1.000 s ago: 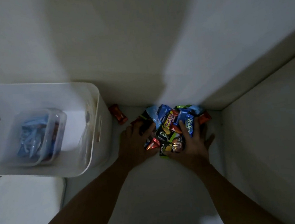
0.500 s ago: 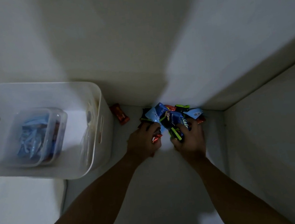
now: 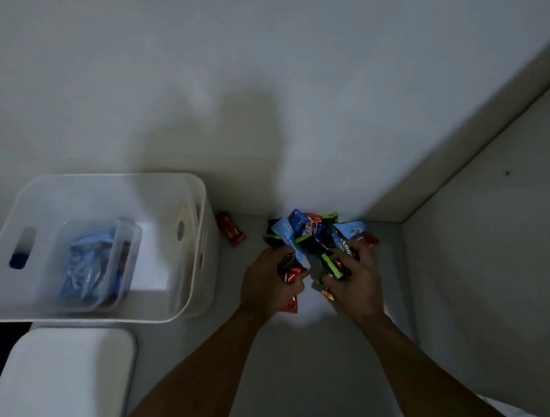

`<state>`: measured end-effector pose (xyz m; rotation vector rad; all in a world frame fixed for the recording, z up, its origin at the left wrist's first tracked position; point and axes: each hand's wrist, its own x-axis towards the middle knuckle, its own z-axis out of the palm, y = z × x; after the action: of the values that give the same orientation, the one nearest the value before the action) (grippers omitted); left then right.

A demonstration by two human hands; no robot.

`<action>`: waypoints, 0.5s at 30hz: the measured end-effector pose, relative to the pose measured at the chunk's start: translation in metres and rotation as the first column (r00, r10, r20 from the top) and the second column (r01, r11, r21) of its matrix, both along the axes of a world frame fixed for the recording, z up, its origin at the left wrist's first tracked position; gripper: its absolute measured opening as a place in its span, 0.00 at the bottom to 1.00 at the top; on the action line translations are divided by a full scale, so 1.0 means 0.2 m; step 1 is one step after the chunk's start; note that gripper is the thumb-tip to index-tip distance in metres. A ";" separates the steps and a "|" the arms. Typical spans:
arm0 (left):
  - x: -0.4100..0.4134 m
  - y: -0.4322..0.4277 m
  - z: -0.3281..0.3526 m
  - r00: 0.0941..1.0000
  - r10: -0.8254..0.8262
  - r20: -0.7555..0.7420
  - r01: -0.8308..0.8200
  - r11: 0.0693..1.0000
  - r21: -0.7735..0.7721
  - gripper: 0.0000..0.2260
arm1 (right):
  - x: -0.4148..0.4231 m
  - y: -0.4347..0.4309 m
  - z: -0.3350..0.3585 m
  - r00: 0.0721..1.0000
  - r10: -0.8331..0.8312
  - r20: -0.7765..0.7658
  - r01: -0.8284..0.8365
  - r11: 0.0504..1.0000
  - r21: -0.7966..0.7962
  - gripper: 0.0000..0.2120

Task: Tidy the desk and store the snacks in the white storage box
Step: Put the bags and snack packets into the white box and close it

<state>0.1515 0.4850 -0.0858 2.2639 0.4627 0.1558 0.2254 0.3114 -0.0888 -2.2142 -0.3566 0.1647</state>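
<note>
Head view: left hand and right hand clutch colourful foil snack packets between them; overfull grips may spill some.

Left of the left hand: one white plastic storage box, one loose red foil snack bar. Gripped colourful snack packets: too bunched to count.

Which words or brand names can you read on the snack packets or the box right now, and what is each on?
"Kel": pale letters on the dark blue packet held in the right hand; fingers cover the rest, reading uncertain.
Light blue packet: print too blurred.
Red wrapper held in the left hand: white mark, unreadable.
White storage box: no text seen.
</note>
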 end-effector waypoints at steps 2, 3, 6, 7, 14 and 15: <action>-0.03 -0.01 0.08 0.999 0.012 0.030 -0.013 1.000 0.027 0.23 | -0.01 0.00 0.06 0.999 -0.032 0.004 0.031 0.999 0.035 0.24; -0.04 -0.01 0.11 0.999 0.019 0.049 -0.021 0.999 0.041 0.22 | -0.02 0.01 0.09 0.999 -0.031 0.007 0.031 0.998 0.050 0.24; -0.06 -0.01 0.24 0.990 0.030 0.138 -0.040 0.997 0.067 0.20 | -0.01 0.02 0.19 0.999 -0.038 0.019 0.036 0.995 0.089 0.24; -0.07 -0.01 0.28 0.985 0.038 0.168 -0.050 0.997 0.065 0.19 | 0.00 0.02 0.22 0.999 -0.045 0.019 0.043 0.994 0.104 0.24; -0.10 0.11 0.65 0.901 0.144 0.409 -0.173 0.984 0.036 0.19 | 0.03 0.18 0.59 0.992 -0.052 0.114 0.027 0.978 0.208 0.22; -0.11 0.15 0.70 0.879 0.179 0.441 -0.207 0.978 0.015 0.20 | 0.02 0.22 0.64 0.989 -0.044 0.144 0.012 0.976 0.217 0.21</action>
<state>0.1287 0.5145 0.0550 2.1486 0.4422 0.7767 0.2293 0.3547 0.0395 -2.0193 -0.4051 -0.0531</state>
